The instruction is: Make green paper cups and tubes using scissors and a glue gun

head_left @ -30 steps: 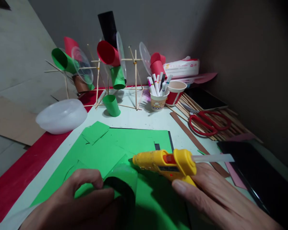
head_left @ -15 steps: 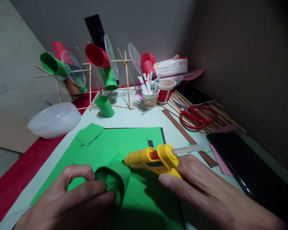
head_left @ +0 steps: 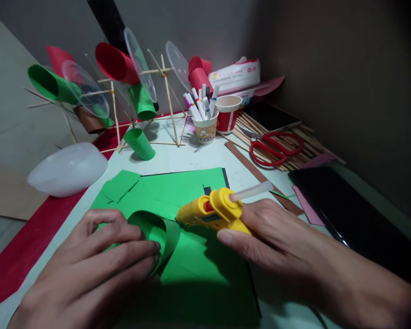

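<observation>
My left hand [head_left: 106, 256] is closed on a rolled green paper tube [head_left: 173, 235], its fingers reaching into the open end. My right hand [head_left: 270, 242] grips a yellow hot glue gun [head_left: 212, 212], a whitish glue stick [head_left: 251, 190] jutting from its back. The gun's nozzle points left, at or very close to the far edge of the tube; I cannot tell whether they touch. Below both hands lies a large green paper sheet [head_left: 205, 269], with a small green paper piece [head_left: 121, 185] on its far left corner.
Wooden-stick frames [head_left: 171, 109] carrying paper tubes and clear discs stand at the back left. A cup of markers [head_left: 205, 130], a red cup [head_left: 229, 116], red scissors [head_left: 277, 148] on wooden sticks, and a black phone-like slab [head_left: 349, 214] line the right. A translucent bowl [head_left: 68, 169] sits at left.
The view has shifted, so the background sits further left and higher. The paper tube is turned, showing more of its opening. The glue gun tilts more, its nozzle still by the tube's edge.
</observation>
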Motion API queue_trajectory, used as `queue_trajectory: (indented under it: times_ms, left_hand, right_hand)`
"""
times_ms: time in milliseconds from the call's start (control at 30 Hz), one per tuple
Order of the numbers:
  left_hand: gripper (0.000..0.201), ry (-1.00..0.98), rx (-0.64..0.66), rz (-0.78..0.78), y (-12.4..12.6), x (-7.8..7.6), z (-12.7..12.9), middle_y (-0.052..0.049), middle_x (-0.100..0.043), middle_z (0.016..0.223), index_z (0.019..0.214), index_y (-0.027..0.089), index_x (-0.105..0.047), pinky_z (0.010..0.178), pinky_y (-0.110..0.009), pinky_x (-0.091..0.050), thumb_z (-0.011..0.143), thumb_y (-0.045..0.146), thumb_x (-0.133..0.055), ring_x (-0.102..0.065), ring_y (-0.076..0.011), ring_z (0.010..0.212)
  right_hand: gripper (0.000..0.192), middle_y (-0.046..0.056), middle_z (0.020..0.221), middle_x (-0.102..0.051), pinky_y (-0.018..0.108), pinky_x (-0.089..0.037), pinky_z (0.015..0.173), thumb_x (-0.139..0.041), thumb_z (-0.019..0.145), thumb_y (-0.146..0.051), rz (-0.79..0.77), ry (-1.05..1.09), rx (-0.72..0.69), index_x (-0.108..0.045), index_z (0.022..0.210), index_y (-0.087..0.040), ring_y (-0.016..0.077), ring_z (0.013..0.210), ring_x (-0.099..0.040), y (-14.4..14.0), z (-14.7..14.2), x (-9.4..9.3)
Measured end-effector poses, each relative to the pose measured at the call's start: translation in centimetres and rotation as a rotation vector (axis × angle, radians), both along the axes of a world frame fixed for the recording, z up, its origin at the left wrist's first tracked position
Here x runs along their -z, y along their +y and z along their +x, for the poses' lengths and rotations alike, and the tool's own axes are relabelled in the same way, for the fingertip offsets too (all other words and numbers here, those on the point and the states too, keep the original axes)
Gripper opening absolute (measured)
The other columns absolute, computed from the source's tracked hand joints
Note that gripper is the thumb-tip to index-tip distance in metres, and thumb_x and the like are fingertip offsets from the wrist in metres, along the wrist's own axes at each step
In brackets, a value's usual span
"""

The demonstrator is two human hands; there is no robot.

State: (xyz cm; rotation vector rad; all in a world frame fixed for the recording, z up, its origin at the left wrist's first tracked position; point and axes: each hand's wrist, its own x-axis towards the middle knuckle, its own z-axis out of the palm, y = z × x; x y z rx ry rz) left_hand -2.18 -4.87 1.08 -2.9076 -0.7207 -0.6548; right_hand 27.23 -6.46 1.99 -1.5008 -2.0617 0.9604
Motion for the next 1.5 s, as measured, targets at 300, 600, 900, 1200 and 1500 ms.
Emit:
queue_trajectory:
  times_ms: [300, 600, 900, 1200, 1500]
  left_hand:
    - [0.021, -0.055, 0.051, -0.041, 1.4, -1.1, 1.3, -0.003, -0.078, 0.091, 0.099, 0.022, -0.071, 0.079, -0.047, -0.045, 0.086, 0.007, -0.063, -0.061, -0.0238, 0.09]
    - [0.014, -0.093, 0.101, -0.002, 1.8, -1.5, 1.9, -0.006, -0.077, 0.085, 0.095, 0.017, -0.07, 0.074, -0.044, -0.048, 0.086, 0.008, -0.066, -0.064, -0.0226, 0.084]
    - [0.018, 0.015, 0.166, 0.018, 2.5, -2.0, 1.4, -0.007, -0.077, 0.092, 0.1, 0.016, -0.068, 0.075, -0.042, -0.049, 0.085, 0.007, -0.068, -0.063, -0.0221, 0.09]
    - [0.021, 0.086, 0.153, 0.034, 2.8, -1.6, 0.5, -0.004, -0.078, 0.097, 0.103, 0.018, -0.071, 0.078, -0.041, -0.049, 0.085, 0.009, -0.067, -0.061, -0.023, 0.097]
    - [0.016, 0.102, 0.191, 0.042, 3.0, -1.9, 0.5, -0.006, -0.076, 0.097, 0.1, 0.014, -0.071, 0.08, -0.04, -0.047, 0.087, 0.009, -0.064, -0.059, -0.0225, 0.098]
  right_hand:
    - [0.042, -0.002, 0.064, -0.053, 0.029, -0.04, 0.058, -0.041, 0.101, -0.046, 0.096, 0.009, -0.011, -0.05, 0.067, -0.023, 0.0171, 0.064, -0.054, 0.3, 0.1, 0.6]
    - [0.043, 0.0, 0.068, -0.055, 0.03, -0.039, 0.062, -0.037, 0.099, -0.047, 0.055, -0.014, -0.013, -0.051, 0.066, -0.022, 0.0181, 0.07, -0.055, 1.2, -0.5, 0.8]
    - [0.047, -0.002, 0.06, -0.045, 0.03, -0.04, 0.061, -0.042, 0.097, -0.053, 0.059, -0.028, 0.029, -0.042, 0.06, -0.024, 0.0179, 0.066, -0.052, 0.5, 0.1, 0.8]
    - [0.046, -0.002, 0.066, -0.048, 0.03, -0.042, 0.065, -0.038, 0.102, -0.052, 0.046, -0.062, -0.01, -0.046, 0.066, -0.023, 0.0167, 0.066, -0.05, 0.0, 0.3, 0.5]
    - [0.047, 0.0, 0.07, -0.054, 0.035, -0.042, 0.068, -0.036, 0.101, -0.056, 0.069, -0.114, -0.065, -0.049, 0.07, -0.023, 0.0193, 0.07, -0.05, -0.3, 1.1, 0.5]
